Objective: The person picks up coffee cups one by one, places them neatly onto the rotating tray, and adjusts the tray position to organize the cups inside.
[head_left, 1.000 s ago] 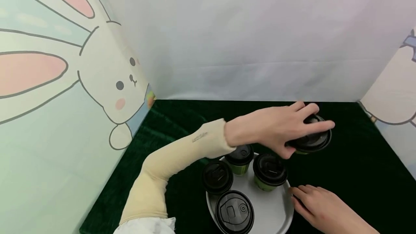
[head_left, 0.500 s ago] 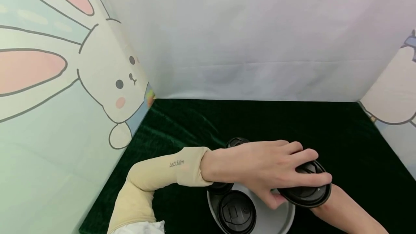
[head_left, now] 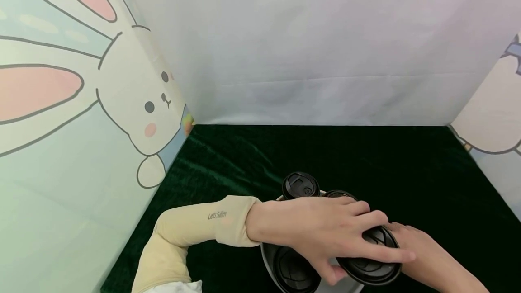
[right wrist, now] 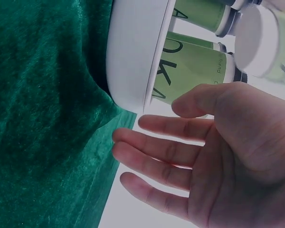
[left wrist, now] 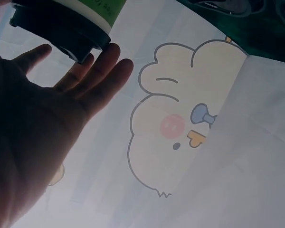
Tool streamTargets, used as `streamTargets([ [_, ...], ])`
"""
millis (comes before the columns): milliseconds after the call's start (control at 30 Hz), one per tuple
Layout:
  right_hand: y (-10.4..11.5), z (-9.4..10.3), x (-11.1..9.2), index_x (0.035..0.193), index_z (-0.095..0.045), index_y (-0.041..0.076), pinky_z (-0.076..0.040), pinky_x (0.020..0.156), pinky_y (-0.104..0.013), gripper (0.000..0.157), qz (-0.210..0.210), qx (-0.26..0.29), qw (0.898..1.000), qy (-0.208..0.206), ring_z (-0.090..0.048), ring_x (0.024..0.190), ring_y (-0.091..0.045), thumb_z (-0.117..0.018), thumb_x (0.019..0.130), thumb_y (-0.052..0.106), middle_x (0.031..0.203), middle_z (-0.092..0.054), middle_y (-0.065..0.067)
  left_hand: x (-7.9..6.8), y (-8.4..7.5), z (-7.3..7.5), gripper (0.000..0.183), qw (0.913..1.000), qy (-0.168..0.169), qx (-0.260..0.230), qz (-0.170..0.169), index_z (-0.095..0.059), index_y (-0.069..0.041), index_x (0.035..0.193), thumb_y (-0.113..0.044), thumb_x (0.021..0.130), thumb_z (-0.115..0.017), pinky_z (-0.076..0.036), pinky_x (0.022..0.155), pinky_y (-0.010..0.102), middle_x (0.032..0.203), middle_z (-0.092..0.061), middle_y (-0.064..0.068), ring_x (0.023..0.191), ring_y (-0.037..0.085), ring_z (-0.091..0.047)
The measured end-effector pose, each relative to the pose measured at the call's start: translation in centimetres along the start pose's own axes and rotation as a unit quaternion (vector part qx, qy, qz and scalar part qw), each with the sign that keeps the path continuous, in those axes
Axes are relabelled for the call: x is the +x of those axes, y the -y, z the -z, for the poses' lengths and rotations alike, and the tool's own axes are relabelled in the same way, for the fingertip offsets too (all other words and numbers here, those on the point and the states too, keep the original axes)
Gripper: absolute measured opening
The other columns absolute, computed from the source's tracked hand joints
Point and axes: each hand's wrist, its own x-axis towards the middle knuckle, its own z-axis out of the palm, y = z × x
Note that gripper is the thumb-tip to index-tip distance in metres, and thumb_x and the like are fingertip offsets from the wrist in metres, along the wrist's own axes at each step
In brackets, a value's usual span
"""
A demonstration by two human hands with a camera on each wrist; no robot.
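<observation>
My left hand (head_left: 317, 225) grips a green paper coffee cup by its black lid (head_left: 368, 271) from above, over the right side of a round white tray (head_left: 268, 261). In the left wrist view, fingers spread around the lid (left wrist: 61, 31) of this cup. My right hand (head_left: 427, 252) lies at the tray's right rim, partly hidden behind the held cup. The right wrist view shows its fingers fairly straight, the thumb close to a standing cup (right wrist: 194, 71) inside the tray rim (right wrist: 133, 57). Above that cup hangs the white bottom of the held cup (right wrist: 256, 40).
Other black-lidded cups stand on the tray: one at the back (head_left: 301, 185), one behind my left fingers (head_left: 341, 193), one at the front (head_left: 295, 269). Dark green velvet cloth (head_left: 228, 153) covers the table. A pale curtain (head_left: 305, 49) and a rabbit-print wall (head_left: 134, 80) enclose it.
My left hand has brought the held cup from the table's right side back toward me, over the tray's right part. The right hand has stayed near the tray's rim.
</observation>
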Motion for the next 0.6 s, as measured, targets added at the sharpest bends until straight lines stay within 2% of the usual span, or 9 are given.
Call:
streamTargets([
  [67,0.2,0.3,0.4,0.099,-0.064,0.033,-0.046,0.061,-0.028,0.025,-0.035,-0.013,0.998,0.052,-0.047,0.071,0.006,-0.080,0.083,0.022,0.088,-0.056,0.025,0.1,-0.1,-0.6,0.082,0.9999,0.007,-0.003,-0.007,-0.024,-0.028,0.161,-0.055,0.091,-0.054,-0.033,0.107,0.023,0.151,-0.036,0.006,0.119,0.014,-0.048],
  [167,0.4,0.5,0.8,0.099,-0.065,0.033,-0.044,0.059,-0.028,0.017,-0.054,-0.014,0.995,0.077,-0.046,0.069,0.005,-0.076,0.087,0.029,0.085,-0.055,0.024,0.4,-0.3,-1.5,0.081,0.9995,0.026,-0.005,-0.017,-0.026,-0.030,0.161,-0.056,0.090,-0.056,-0.032,0.108,0.022,0.152,-0.034,0.006,0.119,0.014,-0.047],
  [233,0.5,0.5,0.9,0.100,-0.067,0.031,-0.045,0.059,-0.027,0.013,-0.063,-0.009,0.995,0.079,-0.046,0.068,0.005,-0.074,0.090,0.033,0.085,-0.057,0.022,0.7,-0.5,-2.1,0.079,0.9991,0.034,-0.005,-0.025,-0.029,-0.031,0.160,-0.057,0.090,-0.056,-0.033,0.107,0.022,0.151,-0.035,0.005,0.120,0.014,-0.047],
  [333,0.6,0.4,0.9,0.103,-0.069,0.028,-0.048,0.060,-0.027,0.013,-0.052,-0.008,0.997,0.060,-0.050,0.069,0.006,-0.070,0.093,0.036,0.088,-0.060,0.022,1.3,-0.7,-2.9,0.077,0.9978,0.057,-0.002,-0.034,-0.030,-0.032,0.159,-0.059,0.092,-0.055,-0.034,0.106,0.022,0.150,-0.036,0.005,0.124,0.015,-0.046],
  [400,0.7,0.4,0.9,0.107,-0.070,0.026,-0.051,0.062,-0.029,0.017,-0.049,-0.018,0.997,0.051,-0.052,0.070,0.006,-0.072,0.092,0.034,0.090,-0.063,0.021,1.7,-0.8,-3.4,0.077,0.9968,0.072,0.004,-0.036,-0.029,-0.032,0.159,-0.061,0.092,-0.054,-0.035,0.107,0.023,0.151,-0.036,0.004,0.127,0.015,-0.046],
  [600,0.9,0.3,1.2,0.106,-0.070,0.026,-0.051,0.062,-0.028,0.016,-0.058,-0.022,0.997,0.052,-0.051,0.069,0.007,-0.073,0.091,0.032,0.089,-0.063,0.020,2.1,-1.0,-4.3,0.079,0.9940,0.104,0.015,-0.031,-0.028,-0.033,0.159,-0.062,0.091,-0.055,-0.036,0.106,0.023,0.152,-0.035,0.003,0.125,0.015,-0.048],
])
